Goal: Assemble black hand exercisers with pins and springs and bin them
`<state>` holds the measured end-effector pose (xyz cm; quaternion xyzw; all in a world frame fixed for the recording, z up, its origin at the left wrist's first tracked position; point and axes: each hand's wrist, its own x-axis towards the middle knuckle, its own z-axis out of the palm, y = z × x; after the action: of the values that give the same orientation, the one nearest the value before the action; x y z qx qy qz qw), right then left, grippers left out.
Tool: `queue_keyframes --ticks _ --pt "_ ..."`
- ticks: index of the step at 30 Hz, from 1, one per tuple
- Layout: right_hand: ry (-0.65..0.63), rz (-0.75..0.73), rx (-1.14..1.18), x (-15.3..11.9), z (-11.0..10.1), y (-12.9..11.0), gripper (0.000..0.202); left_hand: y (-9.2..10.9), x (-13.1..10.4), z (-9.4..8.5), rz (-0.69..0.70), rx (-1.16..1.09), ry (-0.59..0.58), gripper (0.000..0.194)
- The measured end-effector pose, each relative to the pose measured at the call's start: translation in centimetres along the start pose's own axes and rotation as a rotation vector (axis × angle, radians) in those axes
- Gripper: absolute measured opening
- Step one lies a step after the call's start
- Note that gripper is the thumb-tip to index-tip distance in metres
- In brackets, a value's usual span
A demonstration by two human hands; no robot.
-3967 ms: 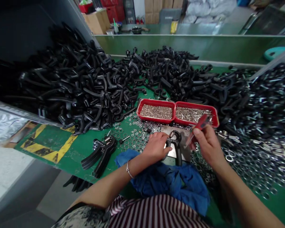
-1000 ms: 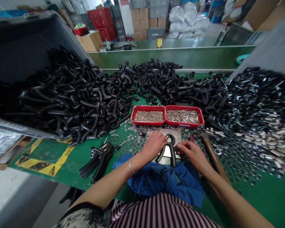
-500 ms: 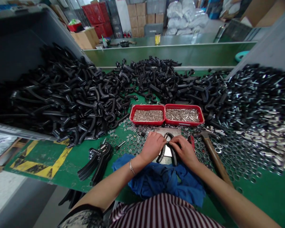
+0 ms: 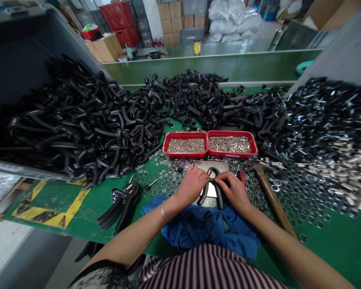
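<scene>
Both hands meet over a metal plate on the green table. My left hand is closed with its fingertips pinching the upper left of a black two-legged plastic part, which looks like a spring clamp or hand grip. From the other side, my right hand pinches at the same part near its metal middle. The part stands with its curved end away from me and its legs spread towards me. What exactly lies between the fingertips is too small to tell. A blue cloth lies crumpled below the plate.
Two red trays of small metal pieces stand behind the plate. A hammer lies at right among scattered metal rings. Black handles are heaped at left and back. Several assembled black pieces lie at left; silver cylinders at right.
The view has shifted slightly. Both hands keep nearly the same place on the black part, with only a small shift of the right fingers.
</scene>
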<state>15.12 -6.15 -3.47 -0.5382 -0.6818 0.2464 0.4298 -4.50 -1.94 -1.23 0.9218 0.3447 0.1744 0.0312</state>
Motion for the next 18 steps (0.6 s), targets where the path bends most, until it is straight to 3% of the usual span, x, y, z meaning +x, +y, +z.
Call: queue_keyframes --ticks 7,14,18 --pt "0.007 0.015 0.021 -0.1 0.0 0.1 0.012 0.0 0.5 -0.3 0.024 0.053 -0.032 0.027" --pt "0.016 -0.002 0.007 -0.3 0.1 0.2 0.014 0.5 1.4 -1.1 0.238 0.255 -0.147 0.026" --pt "-0.003 -0.074 -0.069 -0.1 0.1 0.0 0.014 0.0 1.2 -1.5 0.214 0.127 -0.187 0.026"
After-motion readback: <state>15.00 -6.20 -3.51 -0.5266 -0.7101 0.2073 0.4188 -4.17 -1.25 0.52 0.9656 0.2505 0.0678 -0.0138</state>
